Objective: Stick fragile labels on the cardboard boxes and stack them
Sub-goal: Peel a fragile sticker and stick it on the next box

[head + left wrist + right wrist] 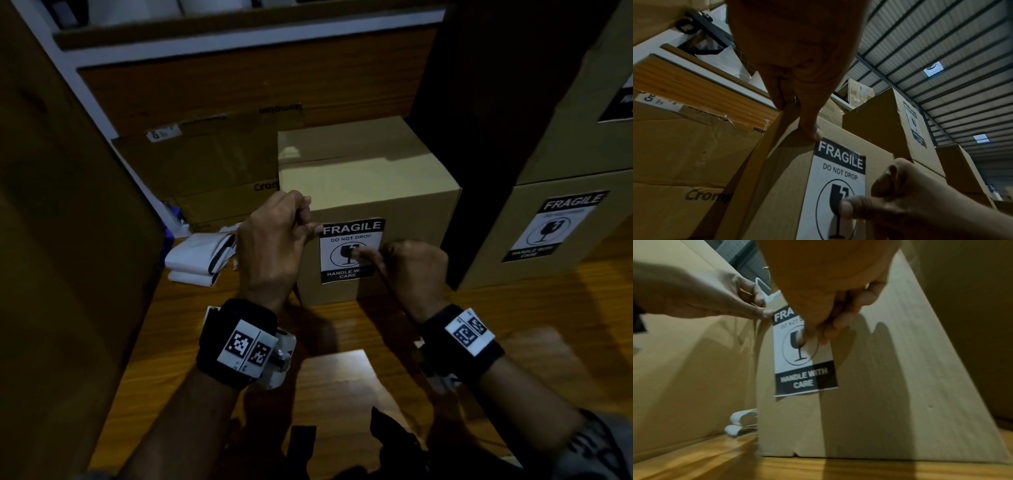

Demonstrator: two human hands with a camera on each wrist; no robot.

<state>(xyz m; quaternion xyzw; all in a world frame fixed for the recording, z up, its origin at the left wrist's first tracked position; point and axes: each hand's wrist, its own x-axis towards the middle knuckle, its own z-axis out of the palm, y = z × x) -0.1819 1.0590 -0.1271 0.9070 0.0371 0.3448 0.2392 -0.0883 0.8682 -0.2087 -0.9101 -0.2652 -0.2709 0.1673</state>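
Note:
A brown cardboard box [370,185] stands on the wooden table. On its front face is a black-and-white fragile label [349,270]. My left hand [306,219] holds the box's front left edge near the top. Its thumb [812,131] sits on the front beside the label's [838,164] top left corner, and its fingers curl against the side. My right hand [366,255] has curled fingers, and its thumb [851,207] presses the glass symbol at the label's middle. In the right wrist view the label's [803,376] bottom edge stands slightly off the box [890,386].
Two boxes with fragile labels are stacked at the right [555,233], a dark gap between them and this box. A printed carton [212,164] lies behind on the left, a tall cardboard wall [68,240] further left. Folded white paper strips [202,257] lie beside the box on the table [342,370].

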